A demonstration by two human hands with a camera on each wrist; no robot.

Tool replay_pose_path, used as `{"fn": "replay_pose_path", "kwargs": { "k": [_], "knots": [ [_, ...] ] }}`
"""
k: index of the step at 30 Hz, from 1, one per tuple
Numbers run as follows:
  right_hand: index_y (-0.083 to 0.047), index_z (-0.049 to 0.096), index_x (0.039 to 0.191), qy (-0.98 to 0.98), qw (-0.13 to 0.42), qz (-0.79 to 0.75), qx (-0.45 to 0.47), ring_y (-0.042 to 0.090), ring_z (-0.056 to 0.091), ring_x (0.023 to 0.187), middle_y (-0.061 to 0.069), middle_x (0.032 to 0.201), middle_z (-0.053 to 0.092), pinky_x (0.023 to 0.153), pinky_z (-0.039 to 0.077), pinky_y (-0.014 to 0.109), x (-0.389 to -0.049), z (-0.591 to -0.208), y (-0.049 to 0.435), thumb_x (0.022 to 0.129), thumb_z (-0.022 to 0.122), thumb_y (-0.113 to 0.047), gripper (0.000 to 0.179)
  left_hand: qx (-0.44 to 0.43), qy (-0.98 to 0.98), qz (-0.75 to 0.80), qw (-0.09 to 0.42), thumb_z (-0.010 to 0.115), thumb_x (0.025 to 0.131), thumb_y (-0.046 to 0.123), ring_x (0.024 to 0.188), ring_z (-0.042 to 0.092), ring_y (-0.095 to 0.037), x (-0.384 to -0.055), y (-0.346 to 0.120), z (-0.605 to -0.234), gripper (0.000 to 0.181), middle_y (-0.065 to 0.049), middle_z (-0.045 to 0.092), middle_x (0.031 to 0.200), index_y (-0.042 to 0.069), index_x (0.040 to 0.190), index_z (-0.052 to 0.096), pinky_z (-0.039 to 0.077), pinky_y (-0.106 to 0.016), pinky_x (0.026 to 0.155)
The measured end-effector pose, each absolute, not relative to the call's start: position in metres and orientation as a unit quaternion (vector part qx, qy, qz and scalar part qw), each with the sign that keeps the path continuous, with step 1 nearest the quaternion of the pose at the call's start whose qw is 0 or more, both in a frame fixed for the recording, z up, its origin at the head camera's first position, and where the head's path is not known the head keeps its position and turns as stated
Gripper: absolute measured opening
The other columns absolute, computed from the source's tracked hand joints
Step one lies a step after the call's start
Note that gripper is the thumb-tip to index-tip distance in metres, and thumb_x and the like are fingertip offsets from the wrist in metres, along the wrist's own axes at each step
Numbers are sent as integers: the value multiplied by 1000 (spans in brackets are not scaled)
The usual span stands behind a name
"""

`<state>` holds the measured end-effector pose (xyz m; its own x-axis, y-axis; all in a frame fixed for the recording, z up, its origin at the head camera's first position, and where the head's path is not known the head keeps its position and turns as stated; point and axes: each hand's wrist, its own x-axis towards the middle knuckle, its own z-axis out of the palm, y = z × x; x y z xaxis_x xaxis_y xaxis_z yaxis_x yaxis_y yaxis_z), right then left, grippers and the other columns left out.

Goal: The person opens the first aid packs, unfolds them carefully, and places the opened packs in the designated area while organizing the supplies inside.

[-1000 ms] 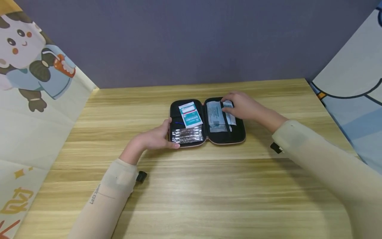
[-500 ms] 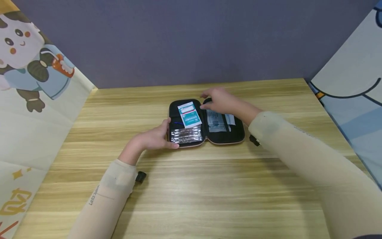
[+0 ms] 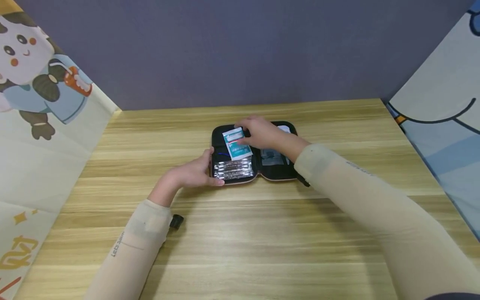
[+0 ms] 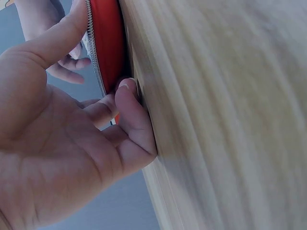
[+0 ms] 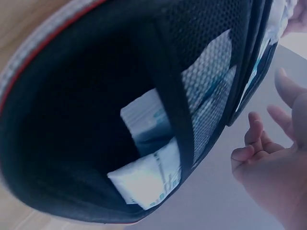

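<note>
An unzipped black-lined case [image 3: 277,172] lies spread flat on the wooden table, its outside red in the left wrist view. My left hand [image 3: 193,171] grips the left edge of the case, fingers curled against its red side [image 4: 106,40]. In the left half, a teal-and-white packet [image 3: 240,151] lies above a clear pack of cotton swabs [image 3: 233,169]. My right hand [image 3: 264,134] hovers over the case's middle, thumb and fingertips by the packet's right edge; whether they touch it is unclear. White packets [image 5: 148,177] sit under a strap and mesh in the right half, partly hidden by my hand.
The wooden table [image 3: 240,241] extends around the case. A dark blue-grey panel [image 3: 240,54] stands along its back edge. Side panels with cartoon prints, a left panel [image 3: 82,133] and a right panel [image 3: 435,104], flank it.
My right hand has moved left, from the packets in the right half to beside the teal-and-white packet. My left hand stays on the case edge; the case stays in place.
</note>
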<state>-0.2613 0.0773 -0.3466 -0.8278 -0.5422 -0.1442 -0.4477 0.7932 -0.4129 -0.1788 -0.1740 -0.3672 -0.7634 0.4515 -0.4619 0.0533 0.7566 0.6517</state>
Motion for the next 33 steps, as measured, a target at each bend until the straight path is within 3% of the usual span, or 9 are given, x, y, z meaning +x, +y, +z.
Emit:
{"fn": "replay_pose_path", "kwargs": {
  "k": [12, 26, 30, 33],
  "knots": [
    [-13, 33, 168, 955, 183, -125, -197, 39, 40, 157, 20, 173, 33, 127, 40, 55, -260, -357, 60, 95, 74, -58, 95, 143, 882, 317, 318, 81, 94, 41, 166, 12, -42, -180, -175, -367, 128, -31, 10, 176, 3, 168, -17, 14, -56, 135],
    [-8, 33, 167, 956, 166, -155, -184, 35, 46, 153, 17, 169, 41, 125, 43, 50, -260, -359, 61, 95, 78, -50, 95, 145, 882, 319, 315, 81, 94, 41, 165, 15, -44, -180, -174, -367, 128, -32, 14, 175, 3, 168, -16, 14, -56, 135],
    [-5, 33, 166, 957, 151, -162, -185, 32, 55, 144, 17, 166, 47, 118, 50, 47, -261, -360, 60, 99, 76, -45, 90, 146, 881, 321, 314, 81, 94, 40, 165, 16, -44, -179, -174, -366, 127, -33, 16, 174, 2, 168, -15, 15, -56, 135],
    [-5, 35, 166, 956, 143, -177, -186, 27, 64, 128, 16, 159, 54, 105, 58, 42, -262, -359, 61, 101, 74, -37, 82, 148, 880, 326, 313, 82, 94, 38, 164, 17, -44, -179, -174, -367, 127, -33, 17, 174, 1, 168, -14, 15, -56, 135]
  ]
}}
